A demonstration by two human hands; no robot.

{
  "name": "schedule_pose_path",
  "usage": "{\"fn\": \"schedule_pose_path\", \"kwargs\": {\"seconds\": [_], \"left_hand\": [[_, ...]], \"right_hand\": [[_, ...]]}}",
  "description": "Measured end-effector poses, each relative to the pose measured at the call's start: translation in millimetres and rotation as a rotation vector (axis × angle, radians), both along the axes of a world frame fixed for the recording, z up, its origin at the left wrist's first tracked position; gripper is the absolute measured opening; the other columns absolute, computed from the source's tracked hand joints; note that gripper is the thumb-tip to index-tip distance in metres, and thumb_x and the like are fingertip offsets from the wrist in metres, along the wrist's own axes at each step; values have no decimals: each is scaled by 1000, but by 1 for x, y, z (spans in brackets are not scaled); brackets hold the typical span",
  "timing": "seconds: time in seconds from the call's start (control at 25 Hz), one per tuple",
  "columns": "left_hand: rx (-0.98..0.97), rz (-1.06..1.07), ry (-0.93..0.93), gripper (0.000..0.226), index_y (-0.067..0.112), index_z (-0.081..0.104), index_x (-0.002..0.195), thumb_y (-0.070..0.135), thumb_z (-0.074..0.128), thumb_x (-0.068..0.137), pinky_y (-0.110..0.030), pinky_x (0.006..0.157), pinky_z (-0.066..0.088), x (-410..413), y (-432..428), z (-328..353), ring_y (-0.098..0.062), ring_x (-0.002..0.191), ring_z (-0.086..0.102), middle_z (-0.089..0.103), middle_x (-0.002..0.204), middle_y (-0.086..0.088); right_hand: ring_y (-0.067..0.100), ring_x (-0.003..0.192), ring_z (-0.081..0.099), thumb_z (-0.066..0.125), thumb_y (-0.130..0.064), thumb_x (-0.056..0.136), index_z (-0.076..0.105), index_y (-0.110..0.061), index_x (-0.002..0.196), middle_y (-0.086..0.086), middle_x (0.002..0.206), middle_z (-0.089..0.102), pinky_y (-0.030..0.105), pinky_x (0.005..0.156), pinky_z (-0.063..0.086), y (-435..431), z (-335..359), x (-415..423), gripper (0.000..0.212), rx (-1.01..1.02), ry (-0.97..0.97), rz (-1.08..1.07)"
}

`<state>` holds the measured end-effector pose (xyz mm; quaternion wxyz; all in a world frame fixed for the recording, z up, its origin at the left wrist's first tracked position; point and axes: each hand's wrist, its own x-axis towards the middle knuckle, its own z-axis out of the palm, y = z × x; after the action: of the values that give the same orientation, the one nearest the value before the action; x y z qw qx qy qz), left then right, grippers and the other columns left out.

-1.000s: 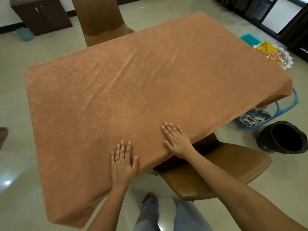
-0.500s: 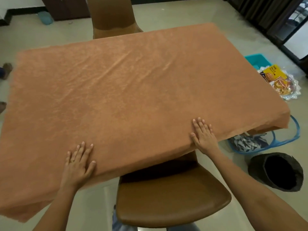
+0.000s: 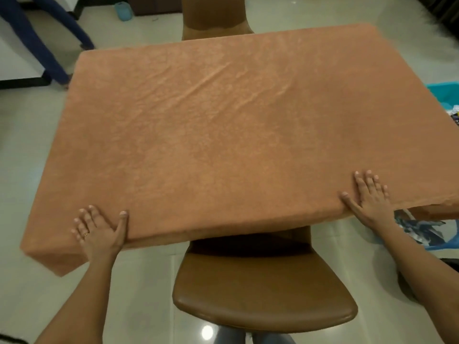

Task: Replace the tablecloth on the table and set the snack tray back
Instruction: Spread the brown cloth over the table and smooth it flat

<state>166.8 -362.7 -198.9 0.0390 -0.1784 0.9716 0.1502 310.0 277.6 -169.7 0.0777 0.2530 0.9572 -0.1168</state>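
An orange-brown tablecloth (image 3: 223,135) covers the whole table, its edges hanging over the sides. The left hand (image 3: 98,233) and the right hand (image 3: 370,197) both lie flat on it with straight, spread fingers, near the two near corners. A brown chair (image 3: 263,289) stands tucked between them.

We see the table only as a shape under the orange-brown tablecloth (image 3: 223,135), which covers it whole. Our left hand (image 3: 98,232) and right hand (image 3: 370,197) press flat on its near edge, well apart. Faint creases run far ahead of both hands; left of the left hand a corner hangs down.
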Motion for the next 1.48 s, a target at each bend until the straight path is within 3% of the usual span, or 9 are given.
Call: {"fn": "schedule_pose_path", "kwargs": {"seconds": [0.24, 0.6, 1.04, 1.16, 1.32, 1.48], "left_hand": [[2, 5, 5, 102, 8, 9, 152, 78, 25, 79, -48, 117, -2, 12, -17, 3, -37, 145, 3, 10, 158, -17], [43, 56, -25, 112, 5, 1, 151, 83, 24, 74, -45, 118, -3, 35, -32, 4, -31, 147, -4, 0, 159, -18], [5, 87, -13, 114, -1, 0, 150, 83, 19, 75, -48, 118, -1, 67, -42, -2, -34, 146, -1, 2, 157, -23], [-13, 119, 33, 108, 0, 5, 150, 80, 16, 78, -50, 117, -3, 67, -32, 8, -37, 145, 1, 6, 157, -24], [22, -130, 79, 86, 12, 5, 153, 69, 18, 89, -47, 115, -8, 34, 42, 20, -31, 147, -1, 3, 159, -16], [-2, -307, 6, 83, 23, 5, 153, 71, 16, 86, -48, 115, -9, 21, 108, 7, -33, 146, -3, 1, 159, -13]], "right_hand": [[25, 148, -1, 10, -85, 73, 6, -30, 153, 6, 161, 1, 47, 118, -1, -17, -9, 14, 97, -46, 18, 25], [27, 147, -1, 11, -85, 73, 5, -30, 153, 7, 161, 0, 48, 117, -2, -23, -15, 19, 97, -43, -10, 24], [30, 147, 0, 5, -91, 66, 5, -28, 153, 10, 160, 0, 49, 117, -2, -27, -17, 19, 107, -46, -38, 35], [27, 147, -7, 5, -84, 77, -3, -23, 153, 11, 160, -6, 50, 118, -1, -56, -16, 13, 98, -28, -19, 87], [18, 146, -12, 13, -57, 96, -4, -25, 151, 5, 160, -5, 43, 120, 0, -173, -27, -41, 66, -69, 101, 370], [15, 146, -13, 14, -58, 95, 2, -28, 153, -2, 159, -8, 39, 118, -9, -230, -35, -69, 67, -14, 103, 511]]}}
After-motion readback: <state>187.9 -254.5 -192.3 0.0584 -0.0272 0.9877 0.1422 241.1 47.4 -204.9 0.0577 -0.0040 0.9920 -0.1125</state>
